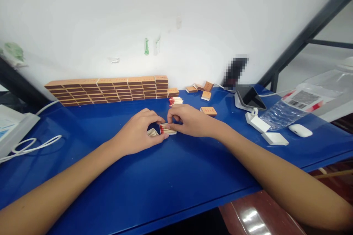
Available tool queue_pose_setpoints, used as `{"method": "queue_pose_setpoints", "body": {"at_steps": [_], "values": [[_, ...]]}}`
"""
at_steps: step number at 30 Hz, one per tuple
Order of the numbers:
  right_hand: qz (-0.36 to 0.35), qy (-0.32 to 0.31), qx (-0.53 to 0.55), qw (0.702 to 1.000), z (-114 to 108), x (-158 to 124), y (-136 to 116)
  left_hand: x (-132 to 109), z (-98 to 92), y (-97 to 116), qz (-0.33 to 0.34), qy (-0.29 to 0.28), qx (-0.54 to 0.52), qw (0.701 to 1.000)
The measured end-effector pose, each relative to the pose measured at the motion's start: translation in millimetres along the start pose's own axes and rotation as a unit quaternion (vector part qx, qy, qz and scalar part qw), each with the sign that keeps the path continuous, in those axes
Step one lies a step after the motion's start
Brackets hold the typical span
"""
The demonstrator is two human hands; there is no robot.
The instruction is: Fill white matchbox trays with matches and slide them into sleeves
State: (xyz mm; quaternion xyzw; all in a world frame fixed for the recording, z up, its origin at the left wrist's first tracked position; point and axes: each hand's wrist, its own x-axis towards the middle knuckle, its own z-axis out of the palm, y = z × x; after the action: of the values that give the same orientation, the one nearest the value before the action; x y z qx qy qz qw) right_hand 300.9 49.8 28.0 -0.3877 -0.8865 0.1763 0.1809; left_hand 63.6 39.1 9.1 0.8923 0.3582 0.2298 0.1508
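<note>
Both hands meet at the middle of the blue table point(171, 176). My left hand point(139, 132) curls its fingers round a small matchbox sleeve point(152, 132). My right hand point(190, 120) pinches the open matchbox tray point(167, 129), which is filled with red-tipped matches and sits between the two hands. A loose heap of red-tipped matches point(175, 100) lies just behind the hands. A single closed matchbox point(209, 111) rests to the right of my right hand.
A long stacked wall of matchboxes point(110, 90) lines the back by the white wall. Several loose matchboxes point(202, 90) lie back right. A phone on a stand point(249, 97), white cases point(264, 128), a white mouse-like object point(300, 130), a plastic bag point(292, 108) and a white cable point(33, 145) are around.
</note>
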Motion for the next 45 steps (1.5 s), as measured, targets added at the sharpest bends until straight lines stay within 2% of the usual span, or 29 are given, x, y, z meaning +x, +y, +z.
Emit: {"method": "queue_pose_setpoints", "body": {"at_steps": [8,16,20,33,35,38,42,45], "values": [[-0.006,-0.023,-0.005,1.0,-4.9,-2.2,-2.8,-0.4,-2.8,1.9,-0.001,-0.008,0.003,1.0],[-0.004,-0.016,0.003,1.0,-3.5,-2.2,2.9,-1.1,-2.7,1.5,-0.015,-0.012,-0.009,1.0],[0.011,0.006,0.005,1.0,-1.1,0.0,3.3,-1.8,-1.6,1.1,-0.011,-0.008,-0.006,1.0],[0.008,-0.01,0.015,1.0,-5.2,0.9,8.5,-2.0,-0.2,0.7,-0.01,-0.015,-0.011,1.0],[0.016,0.021,0.004,1.0,-11.5,2.1,16.4,-1.4,-5.9,3.0,-0.013,-0.026,0.006,1.0],[0.037,0.068,-0.047,0.996,-21.3,2.3,36.4,-1.2,-24.7,10.0,-0.039,-0.052,0.063,0.996],[0.069,0.051,-0.076,0.993,-21.2,2.6,62.4,-9.2,-52.0,17.4,-0.096,-0.11,0.13,0.981],[0.059,0.046,-0.078,0.994,-11.3,5.7,70.7,-21.4,-58.8,12.8,-0.101,-0.114,0.127,0.98]]}}
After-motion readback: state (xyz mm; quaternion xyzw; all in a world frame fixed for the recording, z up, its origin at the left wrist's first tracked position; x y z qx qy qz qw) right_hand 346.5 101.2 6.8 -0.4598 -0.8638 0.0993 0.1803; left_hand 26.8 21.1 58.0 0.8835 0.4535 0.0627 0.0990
